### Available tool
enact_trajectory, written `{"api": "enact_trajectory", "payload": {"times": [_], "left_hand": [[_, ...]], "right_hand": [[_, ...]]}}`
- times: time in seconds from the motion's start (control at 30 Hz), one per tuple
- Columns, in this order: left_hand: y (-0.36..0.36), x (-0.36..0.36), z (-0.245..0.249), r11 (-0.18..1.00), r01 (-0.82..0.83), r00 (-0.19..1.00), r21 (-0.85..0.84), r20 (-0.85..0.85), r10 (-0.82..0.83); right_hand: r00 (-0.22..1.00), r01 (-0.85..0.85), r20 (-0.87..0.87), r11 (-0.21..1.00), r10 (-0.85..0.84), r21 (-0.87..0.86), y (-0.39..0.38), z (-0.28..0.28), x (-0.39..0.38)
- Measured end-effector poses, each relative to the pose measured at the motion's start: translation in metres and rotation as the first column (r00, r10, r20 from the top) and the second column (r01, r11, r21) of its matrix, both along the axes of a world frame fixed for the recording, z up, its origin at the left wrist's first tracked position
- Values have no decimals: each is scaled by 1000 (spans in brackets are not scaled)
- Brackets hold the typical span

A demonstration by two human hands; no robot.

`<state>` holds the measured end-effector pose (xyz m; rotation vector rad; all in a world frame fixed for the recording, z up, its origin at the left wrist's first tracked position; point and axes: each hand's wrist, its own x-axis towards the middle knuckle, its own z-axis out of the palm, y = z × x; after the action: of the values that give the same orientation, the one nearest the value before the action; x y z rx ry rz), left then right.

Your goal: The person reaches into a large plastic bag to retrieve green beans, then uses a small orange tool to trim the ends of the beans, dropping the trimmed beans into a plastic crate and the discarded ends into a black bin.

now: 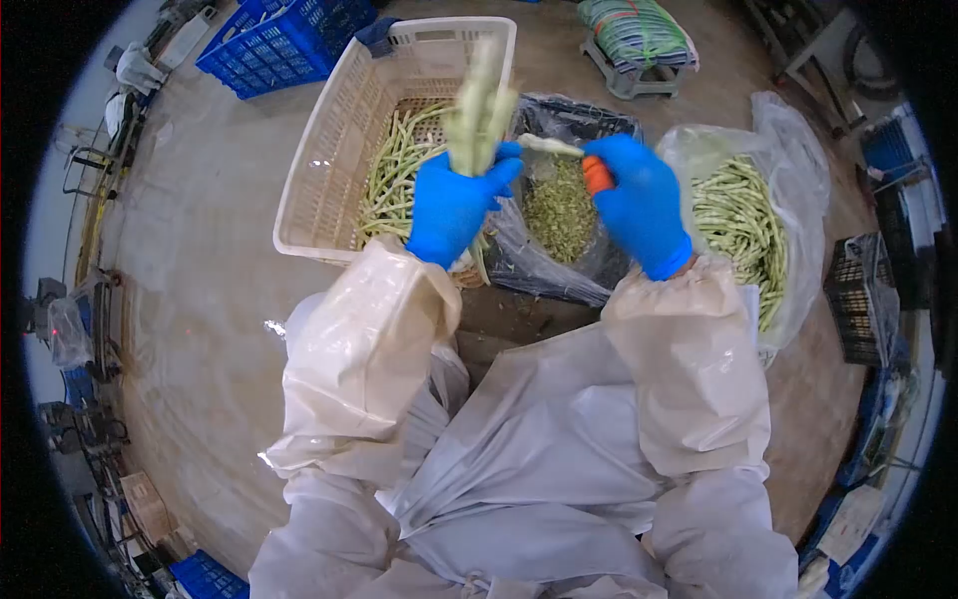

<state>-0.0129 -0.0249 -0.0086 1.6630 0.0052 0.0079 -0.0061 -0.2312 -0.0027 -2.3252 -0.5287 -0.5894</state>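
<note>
My left hand [449, 207], in a blue glove, is closed around a bundle of pale green beans [479, 125] that points upward and is blurred. In my right hand [639, 205], also gloved, is a knife with an orange handle [597, 175]; its blade is hard to make out. A pale bean [549, 146] lies between the hands, close to the right fingertips. Below them stands a container lined with dark plastic [509, 255], holding small green trimmings [561, 215]. Long beans [394, 170] lie in the cream crate [314, 165] at left. Cut beans [740, 215] fill a clear bag [806, 190] at right.
Blue crates [279, 50] stand at the upper left. Stacked green sacks [634, 35] rest on a small grey stool [629, 84] at the top. A black crate [856, 309] is at the far right. Equipment lines the left wall.
</note>
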Motion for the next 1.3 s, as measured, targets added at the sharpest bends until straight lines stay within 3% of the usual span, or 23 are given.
{"api": "enact_trajectory", "payload": {"times": [0.03,0.07,0.17,0.2,0.3,0.4,0.5,0.57,0.7,0.8,0.97,1.07,1.13,1.17,1.23,1.27,1.3], "left_hand": [[-8,-2,-4,996,-7,987,90,160,-7],[-20,-7,-9,999,5,957,-36,291,6],[-14,-11,-9,885,37,927,465,314,-204],[-12,-12,-11,886,42,951,461,254,-177],[-11,-13,-14,959,21,946,284,304,-110],[-12,-14,4,998,53,997,-45,62,-50],[-6,-13,35,975,9,999,-223,49,2],[19,-3,43,968,-56,990,-245,112,86],[100,24,35,829,-86,973,-553,131,189],[150,30,32,724,-126,947,-679,136,292],[161,27,31,664,-212,918,-717,88,387],[169,29,22,677,-205,891,-707,151,427],[165,28,24,666,-370,823,-648,105,559],[165,28,25,649,-446,781,-616,86,619],[162,28,30,703,-431,826,-566,66,560],[155,29,29,723,-399,853,-564,61,518],[150,29,29,742,-364,879,-563,55,473]], "right_hand": [[999,-40,2,998,40,-40,5,-5,-3],[997,-80,3,994,81,-79,10,-7,-7],[982,-188,13,981,188,43,23,-7,-19],[979,-202,30,972,200,116,25,-8,-19],[980,-173,-40,941,192,292,32,-8,-20],[783,-14,-462,754,417,657,27,12,-18],[793,11,-450,729,410,684,26,16,-14],[870,21,-409,807,277,590,16,1,-4],[953,107,-299,879,42,464,-13,-13,14],[954,276,-203,915,-222,293,-37,-2,21],[930,367,-137,881,-341,298,-67,-4,34],[908,417,-98,858,-407,300,-83,-7,40],[872,489,-128,819,-473,300,-97,3,39],[895,446,-172,829,-411,338,-97,5,39],[925,370,-250,832,-287,414,-97,6,39],[932,327,-239,918,-273,226,-96,5,38],[934,332,-202,926,-295,182,-91,1,37]]}}
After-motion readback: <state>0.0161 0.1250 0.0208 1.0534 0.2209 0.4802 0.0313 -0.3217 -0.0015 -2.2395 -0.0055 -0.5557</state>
